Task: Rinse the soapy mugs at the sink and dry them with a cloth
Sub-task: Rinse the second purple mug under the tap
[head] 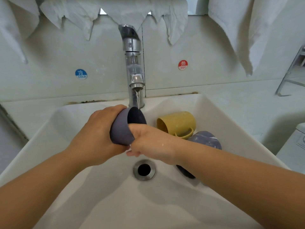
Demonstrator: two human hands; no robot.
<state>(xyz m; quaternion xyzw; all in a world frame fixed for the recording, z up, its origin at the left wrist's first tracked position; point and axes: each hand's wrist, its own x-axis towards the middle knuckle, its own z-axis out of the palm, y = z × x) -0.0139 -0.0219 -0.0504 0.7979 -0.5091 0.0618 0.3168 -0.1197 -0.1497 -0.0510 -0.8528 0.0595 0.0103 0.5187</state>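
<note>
Both hands held a matte grey-purple rounded mug tilted under the chrome tap's thin stream, above the white square sink. The left hand wrapped its side; the right hand gripped its rim. 2 more mugs lay right: a mustard-yellow handled mug and a soapy purple mug.

Dark mug perhaps, mostly arm-hidden

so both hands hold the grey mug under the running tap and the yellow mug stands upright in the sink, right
Not quite: the head view shows the yellow mug lying on its side in the sink. Both hands, left and right, do hold the grey mug under the running tap.
</note>
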